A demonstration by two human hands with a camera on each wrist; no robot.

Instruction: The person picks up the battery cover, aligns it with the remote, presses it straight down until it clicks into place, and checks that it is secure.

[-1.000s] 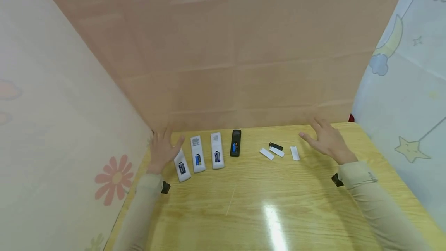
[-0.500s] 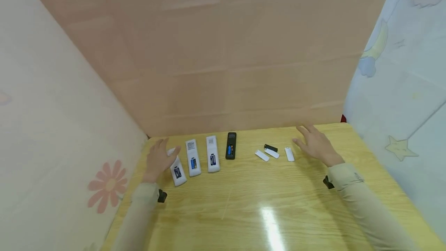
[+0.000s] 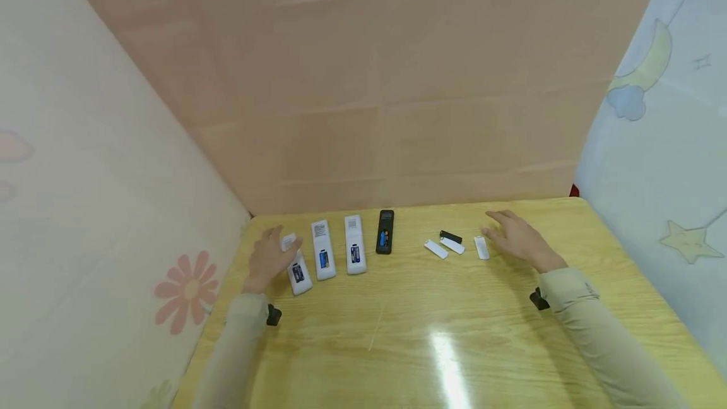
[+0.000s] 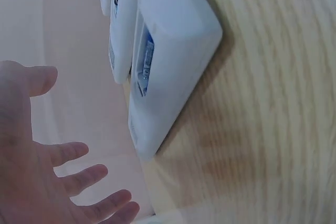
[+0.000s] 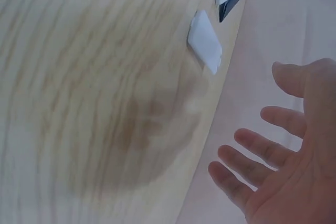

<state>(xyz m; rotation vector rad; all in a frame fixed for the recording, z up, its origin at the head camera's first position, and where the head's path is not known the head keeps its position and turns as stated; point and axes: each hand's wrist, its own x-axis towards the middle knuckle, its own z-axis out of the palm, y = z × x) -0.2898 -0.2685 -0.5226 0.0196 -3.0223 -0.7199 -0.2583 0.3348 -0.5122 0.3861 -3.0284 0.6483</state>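
Observation:
In the head view my left hand (image 3: 269, 260) hovers over the leftmost white remote control (image 3: 299, 274), partly covering its far end. The left wrist view shows the fingers spread and apart from this remote (image 4: 173, 51), whose battery bay is uncovered. Two more white remotes, a middle one (image 3: 323, 251) and another (image 3: 355, 245), lie to its right, then a black remote (image 3: 384, 232). All lie back up with batteries showing. My right hand (image 3: 524, 243) holds nothing, its fingers loosely extended, just right of a white battery cover (image 3: 481, 248).
Left of that cover lie two more white covers, one apart (image 3: 436, 249) and one (image 3: 452, 246) against a black cover (image 3: 450, 236). The wooden table (image 3: 409, 314) meets a brown cloth backdrop (image 3: 369, 112) at its far edge. Patterned cloth walls (image 3: 113, 207) stand at both sides.
Both hands have lowered a little toward the table, fingers less raised than before. The head view shifted briefly and came back. Remotes and covers lie where they were.

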